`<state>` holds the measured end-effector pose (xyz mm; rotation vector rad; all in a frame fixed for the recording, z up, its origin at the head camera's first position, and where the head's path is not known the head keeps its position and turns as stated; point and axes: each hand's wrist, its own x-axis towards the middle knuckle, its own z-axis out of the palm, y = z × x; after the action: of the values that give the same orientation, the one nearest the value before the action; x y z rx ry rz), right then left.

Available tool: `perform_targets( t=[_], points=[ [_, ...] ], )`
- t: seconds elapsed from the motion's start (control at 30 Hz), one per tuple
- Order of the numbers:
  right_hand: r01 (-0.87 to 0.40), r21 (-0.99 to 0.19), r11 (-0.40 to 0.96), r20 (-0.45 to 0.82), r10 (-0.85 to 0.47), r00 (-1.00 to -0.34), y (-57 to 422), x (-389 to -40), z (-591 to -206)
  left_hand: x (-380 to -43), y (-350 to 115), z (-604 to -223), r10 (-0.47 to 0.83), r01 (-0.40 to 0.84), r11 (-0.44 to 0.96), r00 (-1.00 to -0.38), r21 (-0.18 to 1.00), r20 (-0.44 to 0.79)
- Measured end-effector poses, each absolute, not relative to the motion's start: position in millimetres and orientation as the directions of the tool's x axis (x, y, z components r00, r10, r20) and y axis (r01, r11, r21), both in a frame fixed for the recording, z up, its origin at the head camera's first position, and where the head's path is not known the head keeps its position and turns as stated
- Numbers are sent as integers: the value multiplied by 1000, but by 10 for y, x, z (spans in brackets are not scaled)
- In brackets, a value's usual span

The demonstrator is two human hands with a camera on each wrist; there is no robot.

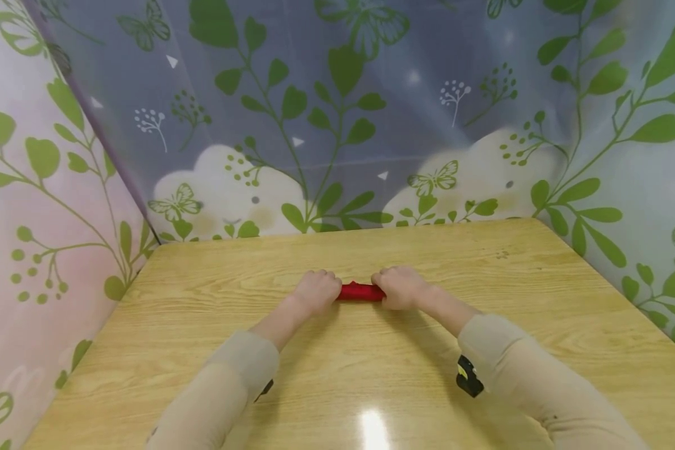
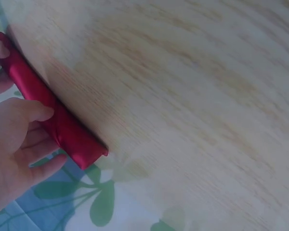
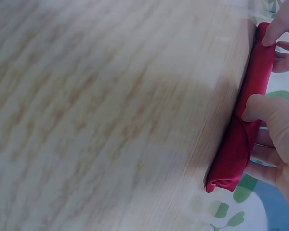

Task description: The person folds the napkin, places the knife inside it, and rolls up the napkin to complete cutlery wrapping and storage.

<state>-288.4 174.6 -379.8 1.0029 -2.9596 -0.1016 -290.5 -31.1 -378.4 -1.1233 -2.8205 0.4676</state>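
A red, shiny cloth [image 1: 361, 292], rolled into a narrow tube, lies crosswise near the middle of the wooden table. My left hand [image 1: 318, 292] holds its left part; in the left wrist view the thumb lies on the near side of the rolled cloth [image 2: 72, 137] and the fingers reach behind it. My right hand [image 1: 400, 287] grips the right part in the same way, thumb in front and fingers behind, as the right wrist view shows. Past that hand a loose, folded end of the rolled cloth [image 3: 226, 178] sticks out.
The wooden table [image 1: 360, 356] spreads around both hands. Behind it hangs a blue printed curtain [image 1: 337, 150] with leaves and butterflies, and printed curtains also stand at the left and right sides. A black device [image 1: 469, 376] shows beneath the right sleeve.
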Motion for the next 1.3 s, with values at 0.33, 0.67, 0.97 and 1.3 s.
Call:
perform_targets(
  t=[0.33,0.67,0.97,1.3],
  points=[
    [-607,-26,795,-35,-607,-794,1790,-2944,-3757,-2939,-300,-3799,643,630,719,-763,-294,-65],
    [-603,-84,793,-26,-607,-795,1820,-2974,-3740,-2953,-341,-3831,674,627,700,-738,-340,27],
    [-638,-131,759,-88,-649,-755,1831,-3043,-3706,-2982,-378,-3848,688,649,702,-724,-293,47],
    [-648,-156,746,-75,-663,-745,1819,-3026,-3711,-2954,-394,-3719,640,637,757,-768,-149,-32]
  ],
)
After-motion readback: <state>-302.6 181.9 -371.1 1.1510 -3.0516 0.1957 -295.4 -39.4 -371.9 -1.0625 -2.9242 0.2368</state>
